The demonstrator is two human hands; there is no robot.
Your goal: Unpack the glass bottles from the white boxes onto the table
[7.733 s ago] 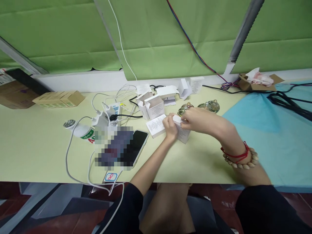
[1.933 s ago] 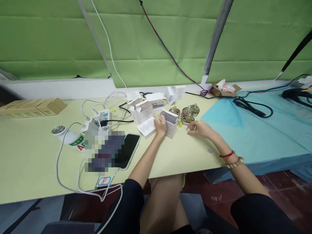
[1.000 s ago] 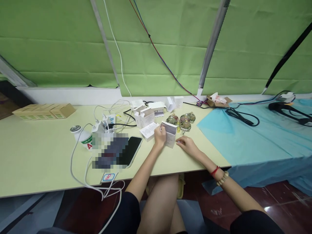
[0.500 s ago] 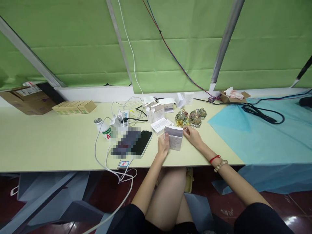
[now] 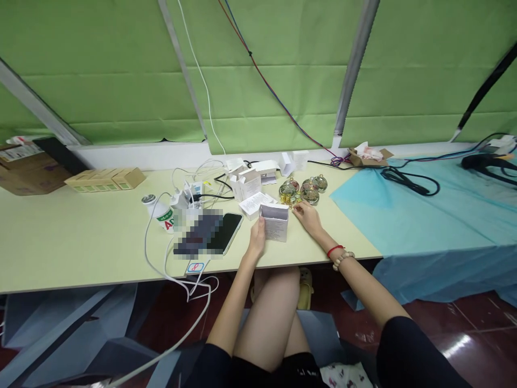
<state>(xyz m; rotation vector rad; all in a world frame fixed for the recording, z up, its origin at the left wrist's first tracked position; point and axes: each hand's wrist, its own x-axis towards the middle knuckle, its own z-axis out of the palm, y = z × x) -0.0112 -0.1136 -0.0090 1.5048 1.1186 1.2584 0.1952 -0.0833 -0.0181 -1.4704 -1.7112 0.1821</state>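
Note:
My left hand [image 5: 257,237] is closed around the left side of a small white carton [image 5: 277,225]. The carton stands upright near the table's front, its open top showing a grey inside. Just right of it, my right hand [image 5: 308,217] has its thumb and forefinger pinched together on the tabletop; whatever is between them is too small to make out. Small gold-coloured pieces [image 5: 286,198] lie just beyond those fingertips. Behind them sit several round glass bottles [image 5: 310,195] in a cluster. Another white box [image 5: 255,205] lies flat behind the held carton.
More white cartons [image 5: 246,184] stand farther back. To the left are a phone [image 5: 231,233], a white bottle [image 5: 162,213], a power strip with cables [image 5: 195,188] and a row of tan boxes [image 5: 105,180]. Blue sheeting [image 5: 404,215] covers the right side.
The view has shifted, so the table appears farther left. My right fingertips have moved slightly away from the carton's edge, closer to the gold pieces. My left hand keeps its hold on the carton.

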